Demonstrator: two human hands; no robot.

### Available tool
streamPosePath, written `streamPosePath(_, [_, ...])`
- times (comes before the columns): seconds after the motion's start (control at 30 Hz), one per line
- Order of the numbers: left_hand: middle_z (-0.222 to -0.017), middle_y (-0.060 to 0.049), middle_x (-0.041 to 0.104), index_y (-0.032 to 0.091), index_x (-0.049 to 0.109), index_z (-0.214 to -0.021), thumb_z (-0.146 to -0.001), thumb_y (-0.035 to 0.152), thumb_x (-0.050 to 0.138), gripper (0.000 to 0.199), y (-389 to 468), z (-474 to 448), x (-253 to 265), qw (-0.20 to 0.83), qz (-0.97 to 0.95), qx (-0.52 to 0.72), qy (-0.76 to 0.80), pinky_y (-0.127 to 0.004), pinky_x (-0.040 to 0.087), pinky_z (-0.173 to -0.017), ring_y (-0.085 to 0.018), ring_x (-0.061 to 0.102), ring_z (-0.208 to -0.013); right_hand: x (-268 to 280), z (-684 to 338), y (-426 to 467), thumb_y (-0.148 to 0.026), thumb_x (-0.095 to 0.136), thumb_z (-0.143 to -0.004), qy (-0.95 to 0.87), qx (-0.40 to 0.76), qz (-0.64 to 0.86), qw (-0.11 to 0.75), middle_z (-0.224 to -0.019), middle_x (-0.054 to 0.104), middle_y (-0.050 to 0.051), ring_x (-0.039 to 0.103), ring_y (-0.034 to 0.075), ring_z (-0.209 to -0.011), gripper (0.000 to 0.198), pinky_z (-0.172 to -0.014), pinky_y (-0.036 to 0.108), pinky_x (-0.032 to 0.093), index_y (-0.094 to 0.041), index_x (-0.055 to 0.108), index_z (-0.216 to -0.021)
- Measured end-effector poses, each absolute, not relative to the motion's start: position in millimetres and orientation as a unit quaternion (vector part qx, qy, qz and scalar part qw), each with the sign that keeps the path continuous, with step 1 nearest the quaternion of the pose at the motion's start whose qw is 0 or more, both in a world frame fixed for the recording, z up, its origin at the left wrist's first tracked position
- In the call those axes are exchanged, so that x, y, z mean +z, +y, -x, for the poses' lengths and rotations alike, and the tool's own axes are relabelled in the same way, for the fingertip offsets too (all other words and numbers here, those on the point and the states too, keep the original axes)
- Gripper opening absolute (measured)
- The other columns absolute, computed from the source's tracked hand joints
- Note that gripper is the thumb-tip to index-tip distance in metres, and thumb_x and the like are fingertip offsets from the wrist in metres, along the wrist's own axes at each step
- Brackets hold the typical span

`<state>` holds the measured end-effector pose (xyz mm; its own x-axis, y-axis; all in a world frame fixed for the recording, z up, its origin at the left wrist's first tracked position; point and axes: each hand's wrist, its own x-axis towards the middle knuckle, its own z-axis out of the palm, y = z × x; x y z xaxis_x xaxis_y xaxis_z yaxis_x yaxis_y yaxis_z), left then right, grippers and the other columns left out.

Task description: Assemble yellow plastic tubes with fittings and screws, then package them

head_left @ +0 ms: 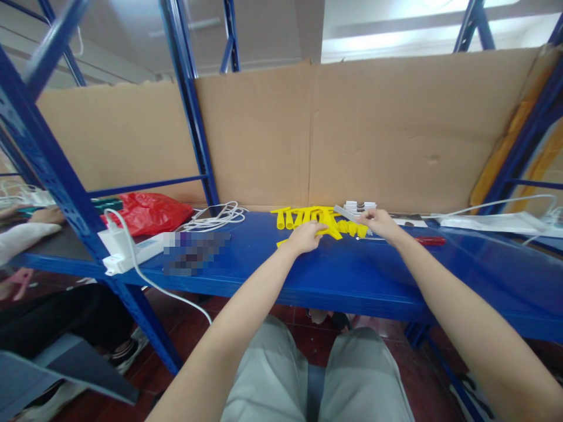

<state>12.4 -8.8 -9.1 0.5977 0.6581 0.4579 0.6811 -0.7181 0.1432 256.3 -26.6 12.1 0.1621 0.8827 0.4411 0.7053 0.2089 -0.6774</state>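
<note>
My left hand (307, 236) is closed around a yellow plastic piece (334, 233), whose end sticks out to the right of the fingers. To its right, my right hand (379, 224) pinches a thin flat grey strip (345, 213) that points left toward the yellow pieces. Behind my left hand stands a row of yellow plastic parts (289, 220) with round tube-like ends. Smaller yellow pieces (352, 228) lie between the two hands. A screwdriver with a red handle (431, 241) lies beneath my right wrist, its thin shaft reaching left. Small white blocks (359, 206) are stacked just behind.
The blue shelf (352, 275) is backed by cardboard (373, 129). At left are a white power strip (149, 247) with a hanging cable, coiled white cables (217, 217) and a red bag (152, 212). Another person's hand (47, 215) is at far left. White packaging (497, 224) lies right.
</note>
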Motion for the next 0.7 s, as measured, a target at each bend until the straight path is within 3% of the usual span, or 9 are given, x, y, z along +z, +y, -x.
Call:
streamPosePath(0.17, [-0.133,-0.008,0.064,0.020,0.064,-0.127,-0.092,0.016,0.054,0.037,-11.7,-13.9,-7.6,0.034,0.893,-0.245,-0.375,-0.038,0.043,-0.108,-0.022,0.058,-0.123,6.2,-230.4,-34.4,-0.041,0.067,-0.066,-0.683,0.194,0.580,0.399,-0.062,0.056,-0.001,0.045,0.012,-0.059,0.024,-0.056,0.025,0.034,-0.018,0.060,-0.063])
streamPosePath(0.5, [-0.134,-0.010,0.062,0.019,0.061,-0.131,-0.091,0.014,0.054,0.041,-13.5,-13.8,-7.0,0.052,0.894,-0.243,-0.373,-0.039,0.043,-0.107,-0.022,0.056,-0.124,3.5,-231.3,-37.4,-0.048,0.069,-0.062,-0.721,0.274,0.559,0.306,-0.063,0.057,-0.001,0.043,0.012,-0.059,0.032,-0.053,0.026,0.029,-0.017,0.069,-0.071])
streamPosePath(0.7, [-0.117,-0.010,0.065,0.022,0.059,-0.136,-0.092,0.013,0.049,0.045,-16.2,-12.6,-5.6,0.078,0.905,-0.204,-0.364,-0.037,0.047,-0.099,-0.023,0.058,-0.114,0.6,-232.1,-38.3,-0.047,0.070,-0.062,-0.734,0.285,0.556,0.264,-0.062,0.057,0.000,0.043,0.012,-0.057,0.030,-0.052,0.027,0.028,-0.018,0.069,-0.069])
